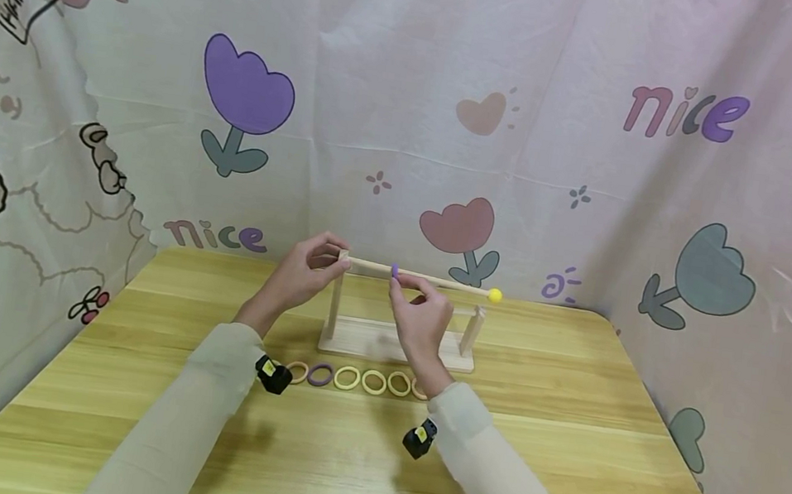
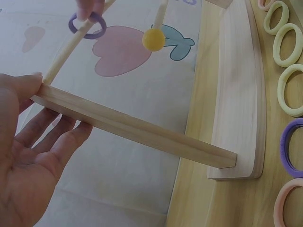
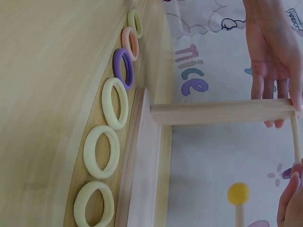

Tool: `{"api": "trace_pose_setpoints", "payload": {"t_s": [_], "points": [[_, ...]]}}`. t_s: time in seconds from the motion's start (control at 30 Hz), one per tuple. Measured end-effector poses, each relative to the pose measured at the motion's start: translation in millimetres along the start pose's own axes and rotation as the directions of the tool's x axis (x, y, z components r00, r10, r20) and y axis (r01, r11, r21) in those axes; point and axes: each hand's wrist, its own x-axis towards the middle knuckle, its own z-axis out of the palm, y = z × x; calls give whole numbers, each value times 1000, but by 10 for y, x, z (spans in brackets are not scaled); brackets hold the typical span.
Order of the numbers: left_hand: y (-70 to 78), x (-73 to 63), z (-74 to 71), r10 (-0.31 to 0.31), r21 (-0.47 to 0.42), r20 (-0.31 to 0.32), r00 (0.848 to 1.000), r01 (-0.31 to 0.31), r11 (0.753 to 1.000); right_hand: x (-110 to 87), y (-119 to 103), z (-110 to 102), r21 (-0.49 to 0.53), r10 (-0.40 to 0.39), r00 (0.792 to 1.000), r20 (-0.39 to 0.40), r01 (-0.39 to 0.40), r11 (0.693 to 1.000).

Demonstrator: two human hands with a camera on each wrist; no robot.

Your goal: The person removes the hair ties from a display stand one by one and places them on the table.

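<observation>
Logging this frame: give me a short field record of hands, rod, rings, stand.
left hand: holds the rod end at the stand's left post
right hand: pinches purple ring on the rod
rod: slanted, yellow ball at right tip
stand: wooden, on table
loose rings: row in front of stand

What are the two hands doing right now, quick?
Left hand: pinches the left end of the wooden rod at the stand's post.
Right hand: pinches a purple ring threaded on the rod.
</observation>
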Motion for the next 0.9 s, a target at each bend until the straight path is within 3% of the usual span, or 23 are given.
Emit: {"api": "trace_pose_setpoints", "payload": {"t_s": [0.9], "points": [[-2,-10,-10,-21,-3,0,1000,21,1000,87,224,-398,-16,1,999,-41,-2,1000]]}}
